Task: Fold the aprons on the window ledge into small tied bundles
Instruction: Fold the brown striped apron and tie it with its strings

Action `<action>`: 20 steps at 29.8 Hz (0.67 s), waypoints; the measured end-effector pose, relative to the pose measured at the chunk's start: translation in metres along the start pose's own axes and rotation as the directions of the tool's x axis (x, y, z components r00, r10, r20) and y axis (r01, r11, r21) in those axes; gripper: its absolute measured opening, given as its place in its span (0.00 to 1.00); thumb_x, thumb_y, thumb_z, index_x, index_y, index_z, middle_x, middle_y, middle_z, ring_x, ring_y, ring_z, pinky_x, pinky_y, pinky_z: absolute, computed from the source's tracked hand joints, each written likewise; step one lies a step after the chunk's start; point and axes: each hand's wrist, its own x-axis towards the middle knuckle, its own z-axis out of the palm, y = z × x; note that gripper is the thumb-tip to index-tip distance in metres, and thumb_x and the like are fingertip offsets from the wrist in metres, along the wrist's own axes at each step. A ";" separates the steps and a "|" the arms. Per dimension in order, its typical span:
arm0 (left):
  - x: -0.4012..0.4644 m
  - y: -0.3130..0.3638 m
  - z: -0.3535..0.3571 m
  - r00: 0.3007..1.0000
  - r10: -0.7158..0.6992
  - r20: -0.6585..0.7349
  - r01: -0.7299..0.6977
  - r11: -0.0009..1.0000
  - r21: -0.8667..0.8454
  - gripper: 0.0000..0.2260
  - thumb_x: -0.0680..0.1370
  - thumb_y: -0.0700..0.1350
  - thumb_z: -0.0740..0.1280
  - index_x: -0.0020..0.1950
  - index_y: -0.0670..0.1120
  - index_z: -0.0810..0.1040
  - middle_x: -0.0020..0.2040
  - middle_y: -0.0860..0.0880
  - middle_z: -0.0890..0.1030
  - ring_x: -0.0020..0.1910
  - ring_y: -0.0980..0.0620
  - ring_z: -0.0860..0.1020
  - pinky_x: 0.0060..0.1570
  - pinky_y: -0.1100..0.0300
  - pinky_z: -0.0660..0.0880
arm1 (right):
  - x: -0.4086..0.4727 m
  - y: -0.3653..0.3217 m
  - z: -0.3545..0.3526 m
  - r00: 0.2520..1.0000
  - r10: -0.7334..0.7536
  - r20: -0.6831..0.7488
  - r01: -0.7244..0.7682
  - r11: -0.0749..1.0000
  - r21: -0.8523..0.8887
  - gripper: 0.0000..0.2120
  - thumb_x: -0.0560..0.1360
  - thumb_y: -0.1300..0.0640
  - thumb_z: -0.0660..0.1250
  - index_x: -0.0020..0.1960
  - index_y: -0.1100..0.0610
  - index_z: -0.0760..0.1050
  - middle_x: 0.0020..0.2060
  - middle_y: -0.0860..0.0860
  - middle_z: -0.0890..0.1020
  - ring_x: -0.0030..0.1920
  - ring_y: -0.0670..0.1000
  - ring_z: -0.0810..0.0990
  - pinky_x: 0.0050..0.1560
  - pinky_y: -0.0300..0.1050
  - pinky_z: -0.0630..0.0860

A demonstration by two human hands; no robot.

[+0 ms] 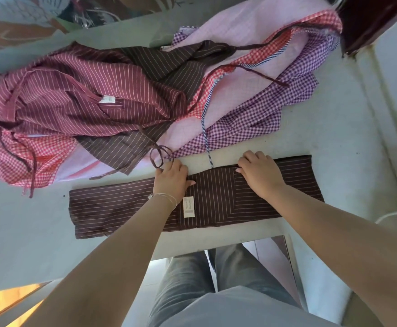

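Folded apron (216, 201) — lengthwise along the near edge of the window ledge (322, 142). Left hand (171, 179) and right hand (258, 172) on its far edge, left and right of centre. Heap of unfolded aprons (93, 102) — behind, spreading leftward.

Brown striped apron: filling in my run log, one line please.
brown striped apron folded into strip | left hand, right hand at far edge

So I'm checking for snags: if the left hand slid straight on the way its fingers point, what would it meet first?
Probably the brown tie loop just beyond the left hand, then the brown striped apron in the pile; depth is unclear.
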 end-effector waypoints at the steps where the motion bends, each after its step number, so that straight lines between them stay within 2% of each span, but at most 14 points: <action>1: 0.000 -0.001 -0.001 1.000 0.014 0.010 -0.014 1.000 -0.012 0.17 0.79 0.59 0.60 0.57 0.46 0.72 0.57 0.48 0.74 0.59 0.47 0.71 0.58 0.51 0.68 | -0.001 -0.001 -0.001 0.999 0.016 0.039 -0.017 1.000 0.012 0.18 0.72 0.46 0.70 0.52 0.60 0.76 0.48 0.56 0.79 0.43 0.57 0.78 0.41 0.52 0.75; 4: -0.002 -0.003 -0.009 0.994 0.043 0.098 -0.041 0.999 -0.019 0.16 0.79 0.59 0.60 0.55 0.46 0.70 0.51 0.48 0.78 0.52 0.47 0.75 0.54 0.53 0.68 | 0.000 -0.003 -0.004 0.980 -0.006 0.201 0.002 1.000 0.019 0.30 0.70 0.36 0.68 0.63 0.54 0.69 0.54 0.52 0.78 0.51 0.55 0.78 0.54 0.54 0.72; 6: -0.004 -0.005 -0.013 0.983 0.048 0.178 -0.054 0.998 0.026 0.19 0.77 0.60 0.62 0.55 0.46 0.68 0.48 0.47 0.79 0.49 0.46 0.76 0.52 0.52 0.67 | 0.004 -0.003 -0.013 0.957 -0.019 0.288 0.018 1.000 0.007 0.28 0.71 0.38 0.68 0.64 0.52 0.67 0.55 0.50 0.78 0.55 0.54 0.76 0.58 0.52 0.68; 9: -0.009 -0.014 -0.021 0.954 0.034 0.298 -0.069 0.992 0.108 0.21 0.75 0.62 0.65 0.56 0.46 0.68 0.47 0.47 0.80 0.50 0.45 0.77 0.54 0.52 0.67 | 0.006 -0.003 -0.024 0.910 -0.059 0.410 0.109 0.989 -0.101 0.23 0.74 0.38 0.64 0.62 0.52 0.72 0.55 0.51 0.78 0.57 0.54 0.73 0.60 0.51 0.66; 11: -0.014 -0.024 -0.030 0.923 0.016 0.383 -0.075 0.987 0.140 0.19 0.75 0.61 0.65 0.55 0.47 0.71 0.48 0.49 0.80 0.51 0.47 0.77 0.56 0.52 0.67 | 0.002 0.002 -0.028 0.875 -0.112 0.470 0.147 0.988 -0.038 0.21 0.75 0.38 0.63 0.58 0.53 0.75 0.52 0.51 0.78 0.55 0.53 0.73 0.55 0.48 0.68; 13: -0.018 -0.035 -0.045 0.896 -0.035 0.443 -0.046 0.984 0.170 0.15 0.76 0.59 0.64 0.54 0.49 0.75 0.47 0.51 0.79 0.53 0.48 0.76 0.59 0.52 0.66 | 0.000 0.007 -0.042 0.871 -0.138 0.472 0.084 0.987 0.133 0.16 0.76 0.39 0.63 0.47 0.52 0.73 0.42 0.49 0.77 0.45 0.51 0.75 0.42 0.42 0.69; 14: -0.020 -0.042 -0.055 0.903 -0.061 0.426 -0.018 0.984 0.179 0.13 0.77 0.58 0.62 0.53 0.50 0.76 0.46 0.52 0.78 0.53 0.49 0.76 0.60 0.52 0.65 | 0.000 0.008 -0.052 0.898 -0.157 0.410 0.096 0.981 0.167 0.16 0.76 0.40 0.63 0.42 0.53 0.70 0.38 0.48 0.76 0.40 0.50 0.75 0.36 0.41 0.67; 16: -0.022 -0.054 -0.077 0.956 -0.087 0.281 0.033 0.981 0.191 0.08 0.78 0.52 0.61 0.51 0.51 0.75 0.45 0.52 0.79 0.51 0.48 0.77 0.59 0.52 0.65 | 0.005 0.013 -0.066 0.964 -0.248 0.095 0.237 0.965 0.111 0.14 0.75 0.47 0.68 0.38 0.55 0.70 0.33 0.48 0.74 0.33 0.50 0.74 0.29 0.42 0.64; 17: -0.024 -0.060 -0.088 0.988 -0.085 0.132 0.060 0.981 0.186 0.05 0.77 0.50 0.61 0.49 0.51 0.74 0.44 0.51 0.80 0.48 0.47 0.78 0.56 0.52 0.66 | 0.009 0.015 -0.075 0.953 -0.293 -0.071 0.297 0.954 0.049 0.12 0.71 0.52 0.72 0.37 0.57 0.71 0.31 0.50 0.75 0.30 0.52 0.74 0.27 0.40 0.63; 18: -0.028 -0.067 -0.099 0.996 -0.069 -0.048 0.077 0.980 0.182 0.03 0.75 0.48 0.64 0.47 0.50 0.74 0.42 0.50 0.80 0.43 0.46 0.78 0.53 0.52 0.67 | 0.012 0.014 -0.086 0.934 -0.314 -0.169 0.319 0.948 -0.001 0.11 0.65 0.57 0.74 0.36 0.59 0.72 0.31 0.52 0.75 0.28 0.54 0.74 0.25 0.41 0.64; 20: -0.039 -0.076 -0.111 0.932 -0.004 -0.364 0.068 0.984 0.165 0.03 0.70 0.42 0.69 0.43 0.45 0.77 0.38 0.46 0.77 0.36 0.43 0.76 0.45 0.51 0.70 | 0.017 0.014 -0.103 0.908 -0.337 -0.251 0.334 0.941 -0.054 0.12 0.58 0.62 0.75 0.37 0.61 0.73 0.30 0.56 0.74 0.28 0.57 0.75 0.22 0.43 0.66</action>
